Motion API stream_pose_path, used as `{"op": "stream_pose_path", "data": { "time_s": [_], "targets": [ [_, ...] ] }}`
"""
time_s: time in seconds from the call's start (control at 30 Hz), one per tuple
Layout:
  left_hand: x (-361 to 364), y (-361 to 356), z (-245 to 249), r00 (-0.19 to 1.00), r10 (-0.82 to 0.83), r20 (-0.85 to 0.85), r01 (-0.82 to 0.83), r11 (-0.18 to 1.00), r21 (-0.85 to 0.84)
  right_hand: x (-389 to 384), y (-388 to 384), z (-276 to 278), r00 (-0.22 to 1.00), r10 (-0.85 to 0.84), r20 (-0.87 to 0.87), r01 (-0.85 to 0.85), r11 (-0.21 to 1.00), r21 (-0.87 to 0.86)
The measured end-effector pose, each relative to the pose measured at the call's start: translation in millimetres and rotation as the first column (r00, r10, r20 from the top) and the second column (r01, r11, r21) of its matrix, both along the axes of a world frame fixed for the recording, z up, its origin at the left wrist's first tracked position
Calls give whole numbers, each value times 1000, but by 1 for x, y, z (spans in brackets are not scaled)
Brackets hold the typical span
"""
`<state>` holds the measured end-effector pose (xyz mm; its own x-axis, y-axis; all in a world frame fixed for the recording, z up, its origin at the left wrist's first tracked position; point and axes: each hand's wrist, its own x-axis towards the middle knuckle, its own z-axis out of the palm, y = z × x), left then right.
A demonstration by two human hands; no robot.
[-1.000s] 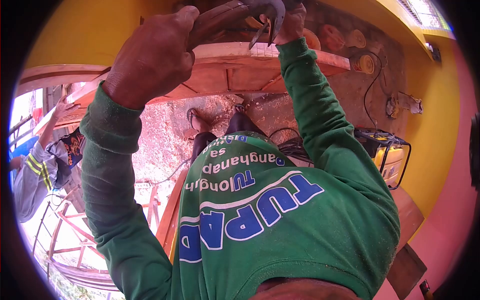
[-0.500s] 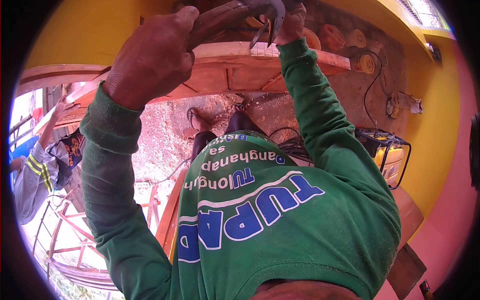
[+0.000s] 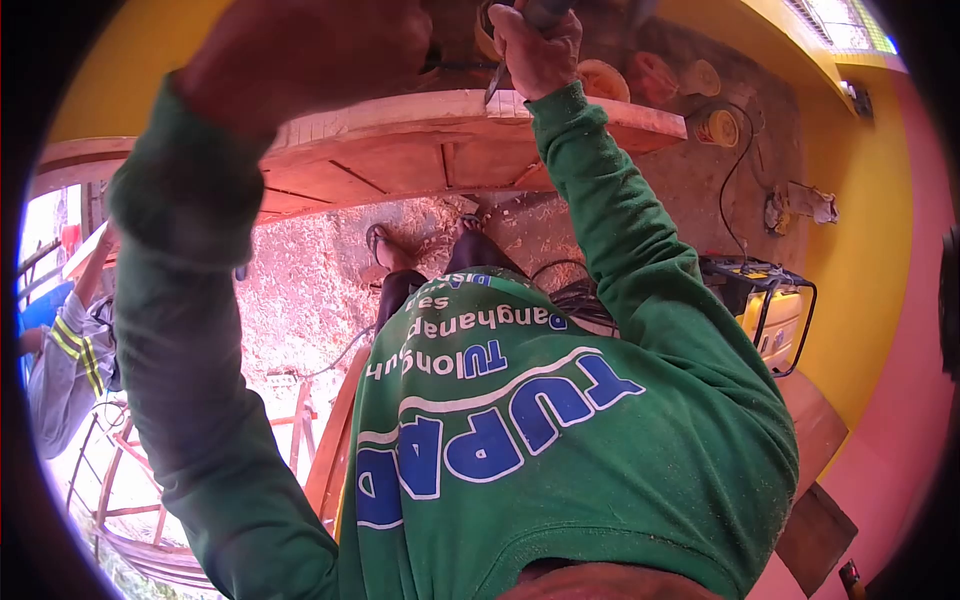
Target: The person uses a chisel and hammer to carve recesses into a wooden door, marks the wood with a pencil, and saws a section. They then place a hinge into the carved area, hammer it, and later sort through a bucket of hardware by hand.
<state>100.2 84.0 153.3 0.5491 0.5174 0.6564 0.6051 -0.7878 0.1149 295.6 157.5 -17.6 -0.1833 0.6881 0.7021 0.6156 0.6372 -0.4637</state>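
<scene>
My left hand (image 3: 320, 60) is blurred and raised at the top left, curled into a fist around a hammer whose handle and head are mostly hidden or out of frame. My right hand (image 3: 540, 50) is closed around a chisel; its dark narrow blade (image 3: 495, 82) points down at the edge of a wooden door panel (image 3: 400, 125). The panel stands on edge across in front of me, and pencil-like lines mark its upper edge near the blade. A grey rounded end shows above my right fist, partly cut off by the frame.
Wood shavings (image 3: 300, 290) cover the floor around my feet. A yellow and black generator (image 3: 780, 320) stands at the right, near a yellow wall (image 3: 850, 240). Several buckets (image 3: 720, 128) lie beyond the panel. Another person's grey sleeve (image 3: 65, 370) shows at far left.
My left hand has swung up and left with the hammer, away from my right hand. The right hand has shifted slightly left, and its grip on the chisel now shows more clearly.
</scene>
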Motion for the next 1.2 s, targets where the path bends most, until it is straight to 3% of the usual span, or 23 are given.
{"op": "stream_pose_path", "data": {
  "time_s": [0.03, 0.07, 0.13, 0.17, 0.2, 0.23, 0.3, 0.4, 0.43, 0.47, 0.53, 0.57, 0.6, 0.7, 0.73, 0.8, 0.9, 0.97, 1.0, 1.03, 1.07, 1.1, 1.2],
  "targets": [
    [4, -3, 7, 1000, 19, 15, -19, 999, -39, 2, 2, -3, 998, -26, 55, 27, 999, -17],
    [7, -16, 37, 994, 84, -70, -100, 958, -268, 2, 2, -4, 995, -48, 91, 52, 998, -43],
    [-1, -12, 36, 986, 10, -166, -77, 912, -403, -5, 0, 0, 995, -79, 68, 82, 996, -45],
    [-22, 10, 4, 979, -103, -176, 40, 944, -329, -9, -4, 5, 994, -92, 57, 92, 996, 3],
    [-19, 14, 3, 958, -209, -195, 157, 955, -251, -10, -2, 6, 996, -77, 45, 73, 994, 82],
    [-22, 13, 8, 946, -147, -289, 108, 983, -147, -12, 1, 7, 997, -64, 37, 58, 985, 161],
    [-21, 2, 23, 894, -14, -448, 42, 998, 53, 0, 9, -5, 955, -49, 292, -47, 949, 312],
    [-17, -6, 12, 921, 156, -356, -165, 986, 8, -5, 8, -12, 967, -44, 250, 16, 994, 111],
    [-24, 3, -2, 782, 448, -434, -100, 777, 622, -10, 1, -2, 998, 54, 44, -57, 997, 60],
    [-39, 21, -24, 640, 716, -279, 128, 259, 957, -18, -10, 19, 975, 147, -164, -144, 989, 33],
    [-39, 18, -14, 419, 886, -198, 402, 15, 916, -19, -5, 23, 971, 166, -173, -162, 986, 39],
    [-39, 0, -1, 291, 845, -448, 324, 354, 877, -9, 4, 3, 996, 85, 24, -86, 995, 58],
    [-36, -12, 8, 191, 708, -680, 199, 650, 733, -5, 9, -10, 976, -4, 218, -15, 996, 89],
    [-52, 13, -46, 394, 883, -255, 258, 161, 953, -7, 7, -10, 980, 60, 191, -27, 985, -168],
    [-55, 17, -52, 429, 892, -140, 268, 22, 963, -12, 2, 4, 997, 55, 50, -52, 997, -54],
    [-62, 22, -47, 395, 918, -33, 365, -124, 923, -26, -8, 29, 967, 100, -233, -58, 982, 180],
    [-64, 20, -45, 373, 923, 98, 506, -290, 812, -10, 30, -17, 985, -133, 114, 120, 987, 109],
    [-57, -1, -45, 298, 948, -113, 295, 22, 955, -7, 41, -23, 903, -212, 374, 222, 975, 15],
    [-51, -12, -36, 378, 857, -351, 53, 359, 932, -11, 39, -21, 960, -217, 179, 211, 976, 49],
    [-45, -22, -28, 540, 701, -466, -166, 631, 758, -12, 37, -17, 978, -206, -21, 207, 975, 86],
    [-38, -28, -4, 811, 381, -444, -296, 922, 249, -12, 33, -12, 983, -176, -44, 176, 984, -12],
    [-34, -31, 8, 979, 111, -169, -163, 927, -338, -12, 27, -4, 987, -147, -69, 139, 984, -111],
    [-29, -29, -3, 938, 297, -179, -346, 826, -446, -11, 8, 19, 984, -76, -162, 7, 921, -390]
  ]
}}
